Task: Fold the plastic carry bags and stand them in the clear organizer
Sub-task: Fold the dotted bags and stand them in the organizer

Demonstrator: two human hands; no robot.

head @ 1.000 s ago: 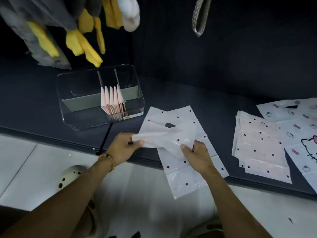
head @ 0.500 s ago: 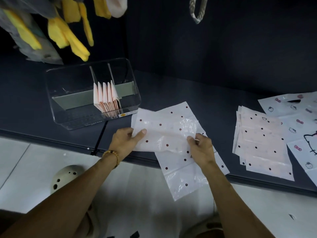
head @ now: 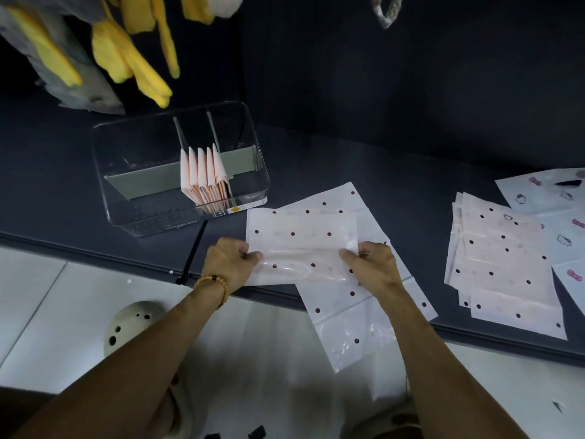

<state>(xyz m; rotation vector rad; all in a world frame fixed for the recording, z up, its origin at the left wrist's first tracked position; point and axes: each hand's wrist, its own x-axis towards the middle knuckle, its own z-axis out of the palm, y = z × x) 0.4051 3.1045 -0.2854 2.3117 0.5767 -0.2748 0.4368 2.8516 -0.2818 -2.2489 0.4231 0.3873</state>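
A: Where was the dotted bag (head: 304, 245) seen?

B: On the dark shelf (head: 395, 191), just right of the clear organizer (head: 180, 172), partly folded over. Its left edge was pinched by the left hand (head: 229, 264), its right edge by the right hand (head: 372, 267). Fingertips were mostly hidden under the plastic.

A: Organizer contents?

B: Five folded bags (head: 204, 175) were stood upright in its middle compartment. Label print couldn't be read.

A: Right of the organizer?

B: A flat bag stack (head: 503, 264), well apart; printed bags (head: 566, 223) beyond it were cut off by the frame.
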